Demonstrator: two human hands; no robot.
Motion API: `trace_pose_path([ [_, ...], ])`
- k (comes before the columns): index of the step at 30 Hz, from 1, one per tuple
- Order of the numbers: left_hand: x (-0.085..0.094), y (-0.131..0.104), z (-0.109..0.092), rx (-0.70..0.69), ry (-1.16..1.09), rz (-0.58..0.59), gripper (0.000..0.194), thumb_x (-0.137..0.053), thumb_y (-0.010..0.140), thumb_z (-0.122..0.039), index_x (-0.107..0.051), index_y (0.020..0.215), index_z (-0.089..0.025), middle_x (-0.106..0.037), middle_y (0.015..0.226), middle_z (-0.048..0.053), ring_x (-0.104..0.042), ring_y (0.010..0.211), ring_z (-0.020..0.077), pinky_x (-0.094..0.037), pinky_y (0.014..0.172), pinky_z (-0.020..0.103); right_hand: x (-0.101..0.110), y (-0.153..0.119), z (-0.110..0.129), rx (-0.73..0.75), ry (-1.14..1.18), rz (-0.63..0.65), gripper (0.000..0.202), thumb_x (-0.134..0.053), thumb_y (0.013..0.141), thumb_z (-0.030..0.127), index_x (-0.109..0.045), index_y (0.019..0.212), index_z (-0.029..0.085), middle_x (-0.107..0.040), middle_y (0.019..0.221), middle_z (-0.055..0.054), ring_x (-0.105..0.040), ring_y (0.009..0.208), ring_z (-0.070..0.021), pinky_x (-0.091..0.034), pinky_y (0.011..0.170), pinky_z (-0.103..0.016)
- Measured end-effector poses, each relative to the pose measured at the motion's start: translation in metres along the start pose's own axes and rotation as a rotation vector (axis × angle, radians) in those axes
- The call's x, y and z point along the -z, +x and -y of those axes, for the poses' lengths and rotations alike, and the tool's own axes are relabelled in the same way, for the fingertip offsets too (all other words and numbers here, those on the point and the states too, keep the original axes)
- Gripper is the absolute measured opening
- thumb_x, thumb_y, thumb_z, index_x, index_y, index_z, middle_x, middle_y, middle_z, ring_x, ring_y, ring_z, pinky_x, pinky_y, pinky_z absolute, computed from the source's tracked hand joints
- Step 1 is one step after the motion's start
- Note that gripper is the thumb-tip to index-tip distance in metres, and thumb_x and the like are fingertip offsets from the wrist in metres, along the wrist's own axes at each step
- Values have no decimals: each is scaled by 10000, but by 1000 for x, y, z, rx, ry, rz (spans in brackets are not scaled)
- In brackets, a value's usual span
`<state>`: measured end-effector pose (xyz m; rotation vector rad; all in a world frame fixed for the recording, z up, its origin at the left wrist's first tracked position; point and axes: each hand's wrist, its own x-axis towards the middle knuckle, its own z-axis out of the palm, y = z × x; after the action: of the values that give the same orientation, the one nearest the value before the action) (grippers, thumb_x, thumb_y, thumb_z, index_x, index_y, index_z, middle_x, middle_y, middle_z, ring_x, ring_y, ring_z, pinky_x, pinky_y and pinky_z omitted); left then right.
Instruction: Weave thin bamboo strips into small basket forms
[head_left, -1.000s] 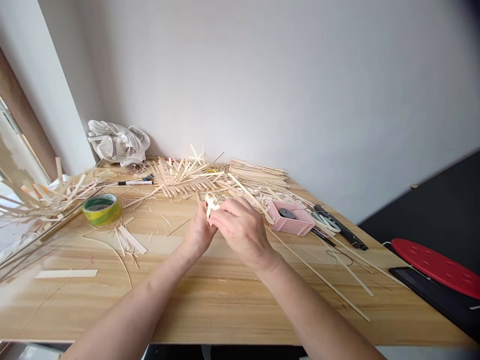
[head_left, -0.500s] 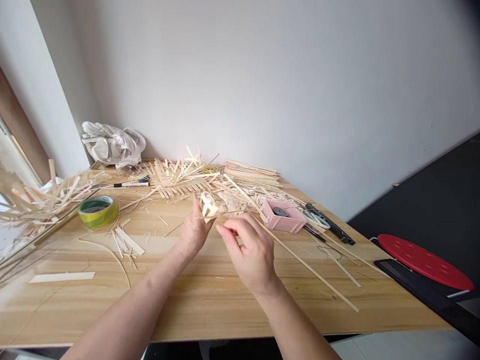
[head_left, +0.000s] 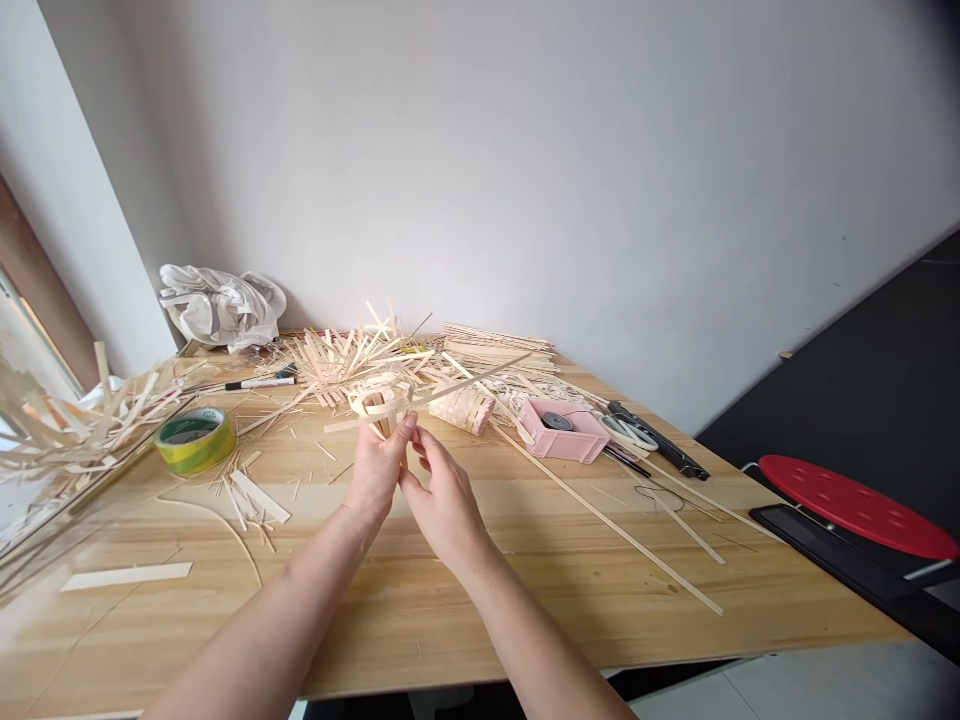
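Observation:
A small, round woven piece of pale bamboo strips [head_left: 381,398] is held up over the middle of the table. My left hand [head_left: 375,470] is closed around its lower part, thumb on the near side. Close against it, my right hand [head_left: 446,500] has its thumb and fingers curled in at the base of the piece; the fingertips are partly hidden. From the woven piece a long flat strip [head_left: 480,376] sticks out up to the right. Just behind the hands lies a woven bamboo tube [head_left: 463,408].
Loose bamboo strips [head_left: 330,360] are heaped at the back. A tape roll [head_left: 196,455] and a marker [head_left: 259,383] are on the left. A pink crate [head_left: 564,444] with a dark spool, scissors [head_left: 630,433] and a black tool [head_left: 664,445] are on the right. A red stool [head_left: 855,505] stands beyond.
Both hands have shifted left, with the woven piece turned more upright. My right hand has come in from the side to meet the left. The long strip now points up to the right.

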<state>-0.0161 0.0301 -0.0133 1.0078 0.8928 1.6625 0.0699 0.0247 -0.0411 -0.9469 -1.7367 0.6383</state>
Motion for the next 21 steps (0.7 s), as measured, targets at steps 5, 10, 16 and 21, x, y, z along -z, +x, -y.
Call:
trace_pose_path([
  [5,-1,1,2,-82,-62,-93,245,-681,646,-344,-514,661,-164,-512,554,-49,-477,501,78,-402,531,212,-3,13,17,-128,53,79,457,-522,743,103,-468,1190,181,-645,1096,-98,-608,1011,-218,-470,887,-390],
  [10,2,4,2,-51,-131,-161,283,-713,599,-353,-521,687,-165,-531,579,-48,-493,493,84,-401,503,216,-11,23,14,-198,146,154,380,-527,768,167,-498,1147,186,-682,994,-81,-646,898,-210,-500,795,-354],
  [16,2,5,4,-140,-112,-251,223,-709,594,-303,-559,684,-164,-547,582,-58,-490,535,73,-399,553,192,-17,27,14,-201,95,168,340,-508,815,246,-500,1141,151,-644,1074,-128,-611,970,-229,-474,814,-352],
  [21,5,5,2,-156,34,-288,191,-664,643,-326,-581,648,-155,-568,586,-38,-505,552,90,-411,578,210,-25,23,17,-95,6,87,301,-434,861,275,-494,1136,168,-624,1088,-120,-588,977,-222,-459,813,-344],
])
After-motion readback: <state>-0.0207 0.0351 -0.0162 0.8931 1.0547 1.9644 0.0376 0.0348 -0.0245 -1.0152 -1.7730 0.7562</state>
